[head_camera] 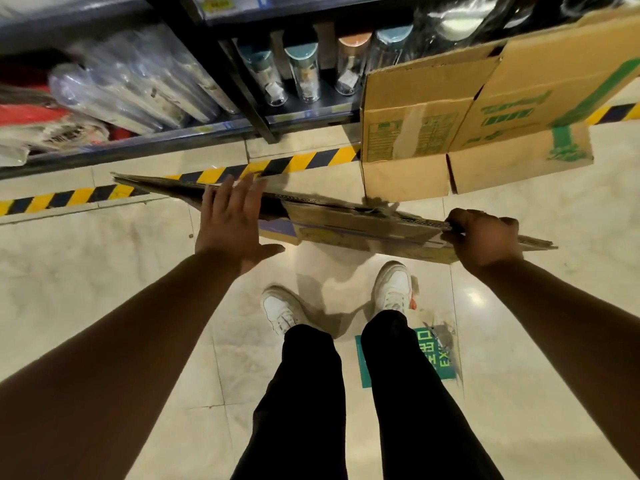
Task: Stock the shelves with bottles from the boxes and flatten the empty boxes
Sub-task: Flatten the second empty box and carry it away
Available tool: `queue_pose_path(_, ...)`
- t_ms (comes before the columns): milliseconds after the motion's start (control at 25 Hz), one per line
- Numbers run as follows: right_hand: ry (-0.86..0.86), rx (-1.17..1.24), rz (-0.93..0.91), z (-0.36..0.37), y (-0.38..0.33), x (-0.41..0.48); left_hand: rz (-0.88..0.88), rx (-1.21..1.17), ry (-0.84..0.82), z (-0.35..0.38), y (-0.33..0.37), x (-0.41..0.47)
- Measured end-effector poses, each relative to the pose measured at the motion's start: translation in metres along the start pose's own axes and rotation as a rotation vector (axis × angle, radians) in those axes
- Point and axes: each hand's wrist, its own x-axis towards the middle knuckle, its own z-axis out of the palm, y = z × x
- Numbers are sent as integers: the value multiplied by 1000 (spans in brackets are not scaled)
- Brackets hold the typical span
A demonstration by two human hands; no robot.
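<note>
a person stands over a flattened cardboard box (346,223) held edge-on above the floor. the right hand (485,237) grips its right end; the left hand (232,220), fingers straight, presses flat against it. bottles (304,74) stand on the shelf (304,112) behind.

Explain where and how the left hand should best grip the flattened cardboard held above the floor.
Probably the top edge near its left end, coming from above. The flattened cardboard is thin and edge-up, so a pinch over that edge fits. The right hand grips the right end; the left hand, fingers straight, lies against the left part, so a mirrored grip should balance it.
</note>
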Motion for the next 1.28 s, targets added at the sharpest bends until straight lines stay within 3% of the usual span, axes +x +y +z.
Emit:
queue_pose_path(200, 59, -13, 46, -50, 48, -14, 84, 107, -39, -36, 23, 47)
queue_pose_path(360, 19, -49, 72, -93, 105, -8, 153, -29, -112, -50, 67, 68)
queue_pose_path(560, 6, -131, 57, -119, 193, 63, 119, -186, -31, -39, 147, 111)
queue_pose_path(880, 32, -223, -159, -149, 300, 182, 55, -115, 13, -36, 278, 208)
queue_pose_path(1160, 198, -329, -227, -162, 316, 262, -20, -121, 150, -35, 294, 274)
queue_pose_path(1280, 164, -338, -233, -161, 308, 292, -68, -163, 177, -29, 286, 299)
